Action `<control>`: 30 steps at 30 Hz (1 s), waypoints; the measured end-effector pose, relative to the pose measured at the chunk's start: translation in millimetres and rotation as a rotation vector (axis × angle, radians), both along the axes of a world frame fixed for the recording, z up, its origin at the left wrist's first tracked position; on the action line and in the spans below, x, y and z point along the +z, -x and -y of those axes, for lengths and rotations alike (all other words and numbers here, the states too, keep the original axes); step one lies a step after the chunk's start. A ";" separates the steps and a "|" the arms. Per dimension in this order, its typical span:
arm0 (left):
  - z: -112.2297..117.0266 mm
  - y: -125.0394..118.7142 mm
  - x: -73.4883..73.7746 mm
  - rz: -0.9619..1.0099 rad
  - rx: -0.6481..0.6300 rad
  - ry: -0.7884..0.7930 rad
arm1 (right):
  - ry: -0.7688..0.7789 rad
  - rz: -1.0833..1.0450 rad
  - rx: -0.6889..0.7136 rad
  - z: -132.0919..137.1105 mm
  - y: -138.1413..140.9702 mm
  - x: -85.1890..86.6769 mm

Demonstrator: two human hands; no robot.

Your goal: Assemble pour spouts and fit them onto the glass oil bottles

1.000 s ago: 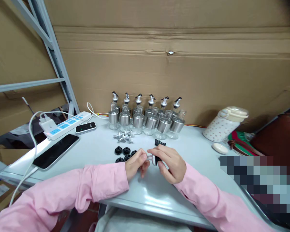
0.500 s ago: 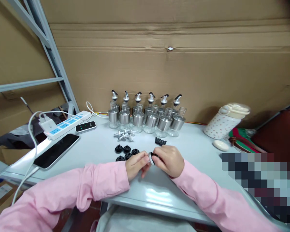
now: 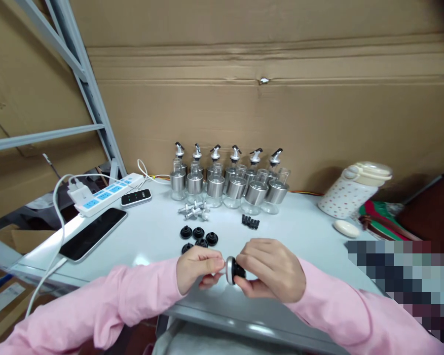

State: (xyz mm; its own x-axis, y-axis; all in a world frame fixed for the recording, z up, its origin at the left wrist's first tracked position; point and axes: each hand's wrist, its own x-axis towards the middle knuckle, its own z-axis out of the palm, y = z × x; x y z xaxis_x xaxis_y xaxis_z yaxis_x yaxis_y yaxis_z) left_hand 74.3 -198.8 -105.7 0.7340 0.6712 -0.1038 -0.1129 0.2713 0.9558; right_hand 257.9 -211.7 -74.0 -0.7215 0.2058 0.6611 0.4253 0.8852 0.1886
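Note:
My two hands meet low over the grey table [image 3: 303,231] near its front edge. My right hand [image 3: 272,268] is closed round a small pourer cap [image 3: 232,270] with a silver ring and a black plug. My left hand [image 3: 197,268] pinches the silver spout end of that same cap from the left. Just beyond my left hand lie several black rubber plugs [image 3: 199,235]. Farther back are a few loose silver spouts [image 3: 194,211] and a small cluster of black clips [image 3: 250,222].
Two rows of glass-and-steel oil bottles [image 3: 229,182] stand at the back against a cardboard wall. A phone [image 3: 93,233], a power strip [image 3: 105,193] with cables and a small remote [image 3: 135,197] lie left. A spotted jug [image 3: 353,191] and a white oval object [image 3: 347,228] sit right.
Both hands have drawn back toward the table's front edge with the cap between them. The silver ring now faces left and the black plug shows against my right fingers.

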 end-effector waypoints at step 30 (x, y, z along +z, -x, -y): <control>-123.4 85.5 -18.3 -1.169 0.502 -1.344 | 0.662 0.322 -0.414 -20.8 -12.7 -28.8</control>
